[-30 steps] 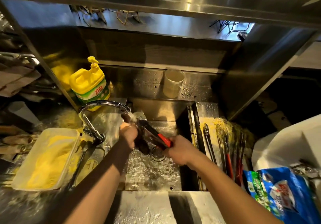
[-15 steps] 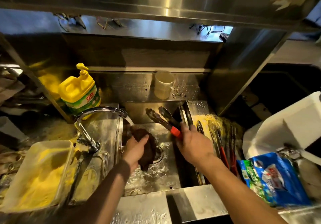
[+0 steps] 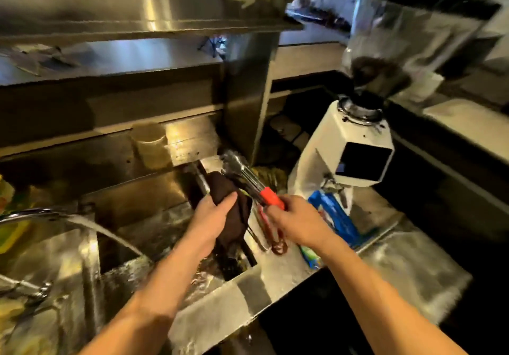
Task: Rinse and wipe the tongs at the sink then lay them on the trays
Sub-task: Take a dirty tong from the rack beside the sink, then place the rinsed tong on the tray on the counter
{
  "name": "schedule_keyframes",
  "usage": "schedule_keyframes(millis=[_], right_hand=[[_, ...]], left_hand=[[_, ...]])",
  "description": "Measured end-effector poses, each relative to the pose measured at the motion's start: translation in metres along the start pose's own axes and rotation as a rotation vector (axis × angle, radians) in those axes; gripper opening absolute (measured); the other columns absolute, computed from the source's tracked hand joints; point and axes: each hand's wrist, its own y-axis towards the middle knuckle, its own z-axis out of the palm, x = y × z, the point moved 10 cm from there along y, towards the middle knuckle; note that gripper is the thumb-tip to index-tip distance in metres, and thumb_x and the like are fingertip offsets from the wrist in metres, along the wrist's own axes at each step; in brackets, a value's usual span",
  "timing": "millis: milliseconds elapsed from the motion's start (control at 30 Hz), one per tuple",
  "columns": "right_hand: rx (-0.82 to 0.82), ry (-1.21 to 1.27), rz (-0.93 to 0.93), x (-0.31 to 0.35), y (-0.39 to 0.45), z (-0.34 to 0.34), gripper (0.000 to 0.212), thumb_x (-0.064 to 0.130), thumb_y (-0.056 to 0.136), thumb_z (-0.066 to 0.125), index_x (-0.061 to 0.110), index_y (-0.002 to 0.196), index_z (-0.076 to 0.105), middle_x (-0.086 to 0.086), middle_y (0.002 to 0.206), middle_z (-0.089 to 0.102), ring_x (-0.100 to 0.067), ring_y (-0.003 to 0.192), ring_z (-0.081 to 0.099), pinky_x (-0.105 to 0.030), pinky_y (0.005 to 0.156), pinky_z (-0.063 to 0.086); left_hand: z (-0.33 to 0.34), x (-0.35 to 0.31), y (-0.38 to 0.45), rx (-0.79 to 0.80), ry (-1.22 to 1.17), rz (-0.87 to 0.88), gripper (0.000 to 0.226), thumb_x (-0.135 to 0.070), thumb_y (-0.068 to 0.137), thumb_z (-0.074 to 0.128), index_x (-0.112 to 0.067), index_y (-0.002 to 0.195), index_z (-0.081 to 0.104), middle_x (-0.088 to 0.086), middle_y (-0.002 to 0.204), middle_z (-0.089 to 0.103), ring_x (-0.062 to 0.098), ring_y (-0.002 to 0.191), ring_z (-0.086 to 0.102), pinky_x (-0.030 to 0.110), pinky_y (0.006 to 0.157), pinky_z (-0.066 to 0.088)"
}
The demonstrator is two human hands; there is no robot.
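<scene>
Head view: my right hand grips tongs, now swung from tap stream toward counter; left hand clutches cloth alongside. Rinse over, wiping next.

You can't read any text here: the blue packet beside the white grinder carries printing, but motion blur leaves every letter on it illegible to you.
</scene>
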Motion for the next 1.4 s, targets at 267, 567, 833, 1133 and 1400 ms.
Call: schedule_keyframes(millis=[267,567,833,1133,1400], right_hand=[[-0.259,-0.038,0.074,-0.122,-0.061,-0.151,0.018,0.039,0.082,0.06,0.022,0.08,0.065,0.005,0.068,0.06,-0.015,0.068,0.056,-0.031,0.056,0.033],[-0.545,0.081,0.306,-0.275,-0.179,-0.3,0.018,0.047,0.078,0.059,0.031,0.086,0.062,0.011,0.067,0.062,-0.005,0.06,0.059,-0.024,0.055,0.042],[-0.754,0.877,0.527,-0.377,-0.285,-0.369,0.042,0.049,0.074,0.05,0.01,0.083,0.063,-0.008,0.067,0.06,-0.016,0.042,0.045,-0.024,0.039,0.032],[-1.045,1.215,0.427,-0.443,-0.345,-0.469,0.036,0.026,0.088,0.034,0.004,0.099,0.061,-0.012,0.073,0.062,-0.018,0.046,0.052,-0.026,0.039,0.042],[-0.981,0.177,1.022,-0.498,-0.381,-0.536,0.05,0.049,0.095,0.042,0.004,0.114,0.054,-0.019,0.114,0.057,-0.028,0.064,0.064,-0.035,0.054,0.049]], left_hand=[[0.219,0.021,-0.042,0.266,0.116,0.052,0.016,-0.015,0.095,0.062,-0.01,0.108,0.07,0.019,0.109,0.073,0.034,0.1,0.069,0.049,0.094,0.054],[0.455,0.075,-0.116,0.58,0.215,0.008,0.019,-0.025,0.093,0.066,-0.015,0.109,0.071,0.014,0.108,0.076,0.033,0.104,0.071,0.056,0.099,0.052],[0.604,0.119,-0.189,0.819,0.291,-0.008,0.012,-0.028,0.093,0.065,-0.023,0.102,0.071,0.006,0.1,0.078,0.026,0.1,0.072,0.045,0.094,0.056],[0.665,0.157,-0.23,0.963,0.354,-0.101,0.025,-0.033,0.093,0.065,-0.022,0.116,0.067,0.005,0.109,0.077,0.024,0.101,0.072,0.042,0.09,0.058],[0.679,0.173,-0.233,0.98,0.4,-0.127,0.026,-0.034,0.093,0.064,-0.02,0.116,0.067,0.005,0.107,0.077,0.024,0.101,0.073,0.042,0.089,0.059]])
